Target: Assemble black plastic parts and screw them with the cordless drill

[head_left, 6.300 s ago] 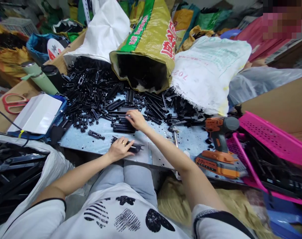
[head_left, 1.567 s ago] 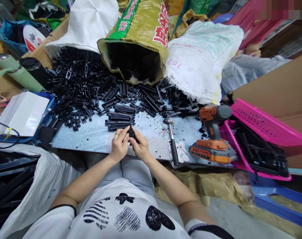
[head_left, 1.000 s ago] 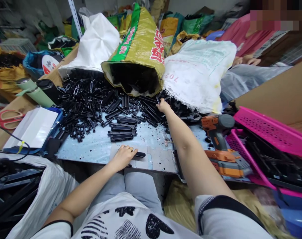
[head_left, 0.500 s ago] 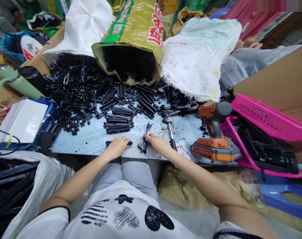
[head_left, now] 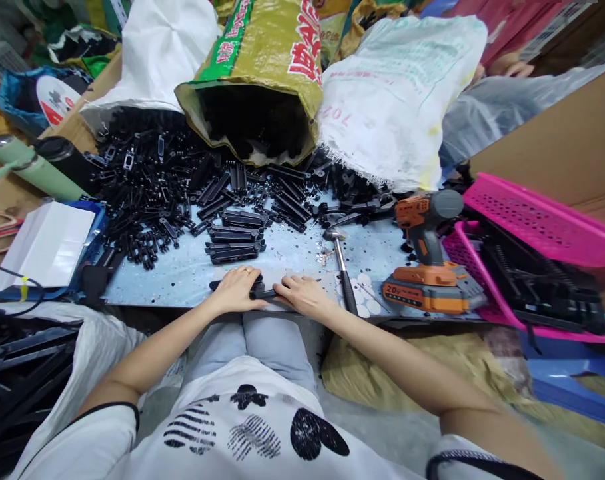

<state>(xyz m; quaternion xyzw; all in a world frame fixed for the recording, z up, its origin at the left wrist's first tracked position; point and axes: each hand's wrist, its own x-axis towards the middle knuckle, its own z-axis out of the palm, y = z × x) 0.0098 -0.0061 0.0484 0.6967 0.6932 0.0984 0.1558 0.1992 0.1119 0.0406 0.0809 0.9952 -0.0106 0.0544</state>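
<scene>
Both hands meet at the near edge of the pale blue work table (head_left: 182, 280). My left hand (head_left: 236, 290) presses down on a short black plastic part (head_left: 258, 292) lying flat there, fingers curled over it. My right hand (head_left: 302, 295) grips a second black piece and holds it against the right end of the first; most of that piece is hidden under the fingers. Just beyond the hands lies a small stack of assembled black parts (head_left: 235, 235). Farther back spreads a big heap of loose black parts (head_left: 152, 180).
A hammer (head_left: 342, 267) lies right of my hands, then an orange cordless drill (head_left: 425, 257) and a pink basket (head_left: 532, 267) of black parts. Three sacks (head_left: 262, 73) stand at the back. A white box (head_left: 47, 243), flasks and scissors sit left. Another person's hand (head_left: 512, 67) shows far right.
My right hand has slid left with the black piece it fetched from the heap and now meets the part under my left hand. The left hand has stayed in place.
</scene>
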